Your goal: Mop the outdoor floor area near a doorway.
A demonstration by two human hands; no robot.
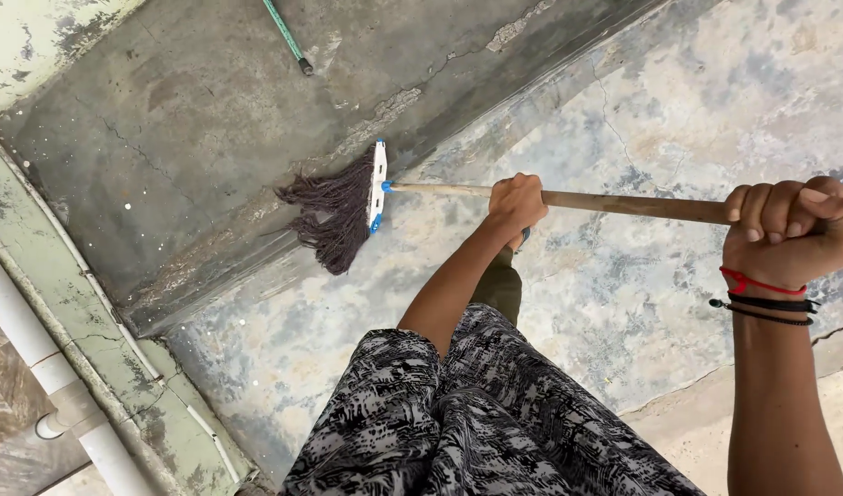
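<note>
Both hands grip the mop (348,213) handle: left hand (515,204) fisted mid-shaft, arm outstretched; right hand (789,230) closed around the near end, forearm raised.

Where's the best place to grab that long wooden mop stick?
Probably the bare wooden mop handle, hands spread apart and wrapping it from above. It is long, thin and round, so fingers close around it. The left hand grips nearer the dark stringy mop head, the right hand near the far end.
</note>
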